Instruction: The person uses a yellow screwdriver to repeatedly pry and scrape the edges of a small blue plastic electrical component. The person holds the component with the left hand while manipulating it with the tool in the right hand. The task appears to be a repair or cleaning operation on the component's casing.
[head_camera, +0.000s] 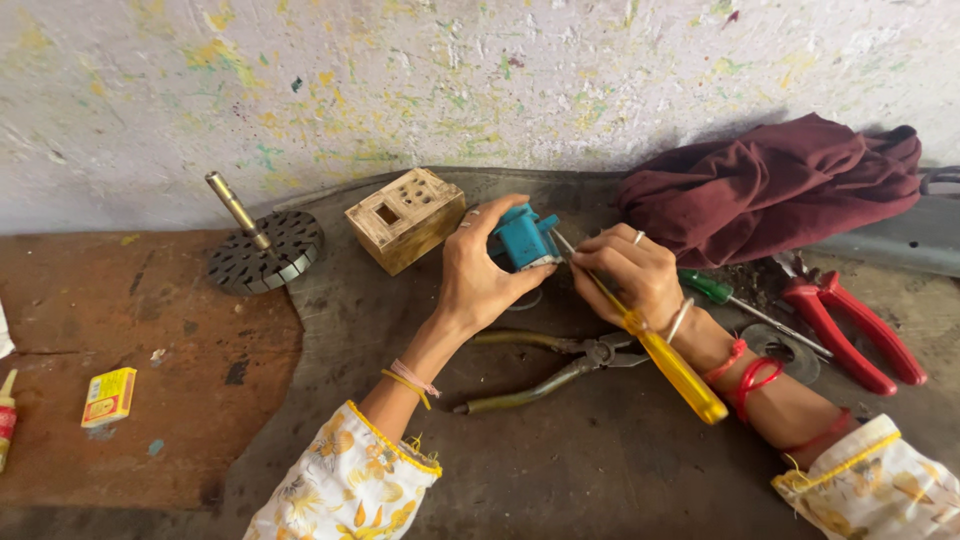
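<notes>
Hiding blue part (524, 240) behind left hand (478, 272), screwdriver (655, 345) tip unseen

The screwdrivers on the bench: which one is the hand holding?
The yellow-handled screwdriver, held in the right hand with its tip at the small blue part. The green-handled screwdriver lies untouched behind that wrist.

Left hand (480, 275) around blue part (524, 238), right hand (625, 272) with yellow-handled screwdriver (668, 360) against it

Small yellow rectangular box (109, 396) with red label, flat on brown surface at left
</notes>
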